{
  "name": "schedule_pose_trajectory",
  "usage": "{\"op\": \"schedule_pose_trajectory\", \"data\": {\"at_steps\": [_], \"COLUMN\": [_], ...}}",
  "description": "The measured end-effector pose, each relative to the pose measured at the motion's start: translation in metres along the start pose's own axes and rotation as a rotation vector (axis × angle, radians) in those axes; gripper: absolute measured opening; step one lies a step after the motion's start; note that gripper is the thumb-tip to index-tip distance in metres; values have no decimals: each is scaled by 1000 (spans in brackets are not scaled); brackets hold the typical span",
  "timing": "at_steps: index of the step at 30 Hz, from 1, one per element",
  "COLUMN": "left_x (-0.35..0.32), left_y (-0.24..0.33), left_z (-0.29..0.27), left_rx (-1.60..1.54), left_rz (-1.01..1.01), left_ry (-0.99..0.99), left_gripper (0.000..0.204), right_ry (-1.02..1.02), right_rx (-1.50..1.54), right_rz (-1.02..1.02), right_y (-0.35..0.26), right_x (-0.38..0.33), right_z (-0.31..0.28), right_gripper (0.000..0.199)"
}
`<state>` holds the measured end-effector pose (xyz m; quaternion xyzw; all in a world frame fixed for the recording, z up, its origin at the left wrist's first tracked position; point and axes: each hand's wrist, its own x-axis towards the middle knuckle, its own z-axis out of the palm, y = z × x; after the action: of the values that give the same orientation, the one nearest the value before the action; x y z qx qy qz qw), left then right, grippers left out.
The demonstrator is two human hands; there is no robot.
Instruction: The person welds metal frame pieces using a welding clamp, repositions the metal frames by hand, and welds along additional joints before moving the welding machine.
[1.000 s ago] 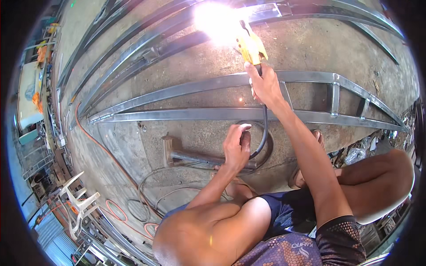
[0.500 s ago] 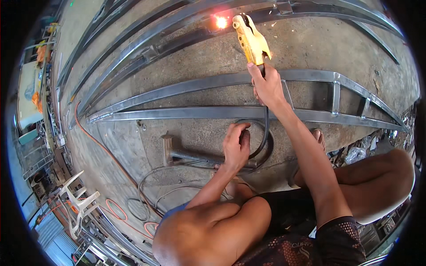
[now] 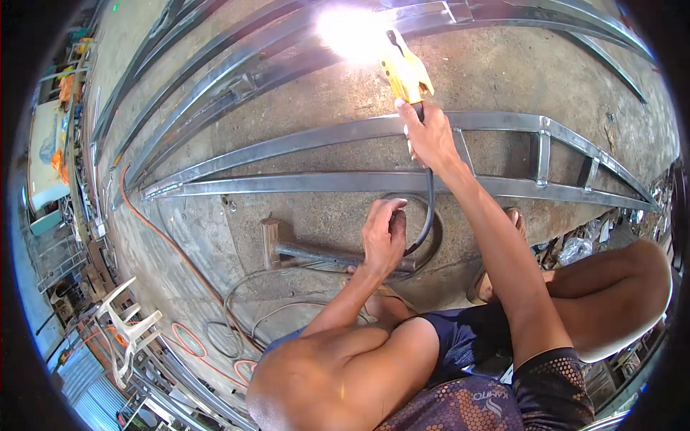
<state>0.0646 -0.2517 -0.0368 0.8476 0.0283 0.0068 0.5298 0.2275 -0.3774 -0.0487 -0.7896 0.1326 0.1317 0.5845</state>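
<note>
Gripping the holder (image 3: 407,74), the right hand (image 3: 429,136) is nearer the crosswise tube (image 3: 291,70) ahead than the loosely open left hand (image 3: 383,233).

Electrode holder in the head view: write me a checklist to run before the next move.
1. Electrode holder held: ok, the right-hand grip is closed on its lower end.
2. Left-hand grip away from the glare: ok, it is well below the white glare.
3. Hands gloved: not ok, both are bare.
4. Legs covered: not ok, the knees and shins are bare.
5. Electrode tip's contact with the steel tube: cannot tell, the glare hides it.
6. Left-hand grip free of the hammer: cannot tell, the forearm and hand overlap its handle in this view.
</note>
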Motion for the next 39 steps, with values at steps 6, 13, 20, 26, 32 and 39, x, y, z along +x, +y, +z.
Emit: {"op": "schedule_pose_trajectory", "data": {"at_steps": [6, 13, 20, 26, 32, 39], "left_x": [1, 0, -2, -1, -2, -2], "left_y": [1, 4, 2, 3, 3, 5], "left_z": [3, 0, -1, 4, 1, 3], "left_rx": [-9, -52, -14, -2, -24, -41], "left_rz": [-5, -46, -24, 26, -17, -79], "left_ry": [-34, -23, -14, -4, -23, -52], "left_gripper": [21, 22, 21, 20, 20, 21], "right_ry": [8, -19, 11, -4, -59, -63], "right_rx": [-38, -68, 25, -17, 8, -1], "right_rz": [-45, 23, -29, -15, 22, 19], "right_y": [3, -9, -8, -9, -16, -15], "right_x": [2, -1, -3, 2, -2, 0], "right_z": [-1, -7, -7, -8, -5, -10], "right_gripper": [46, 42, 48, 49, 49, 47]}}
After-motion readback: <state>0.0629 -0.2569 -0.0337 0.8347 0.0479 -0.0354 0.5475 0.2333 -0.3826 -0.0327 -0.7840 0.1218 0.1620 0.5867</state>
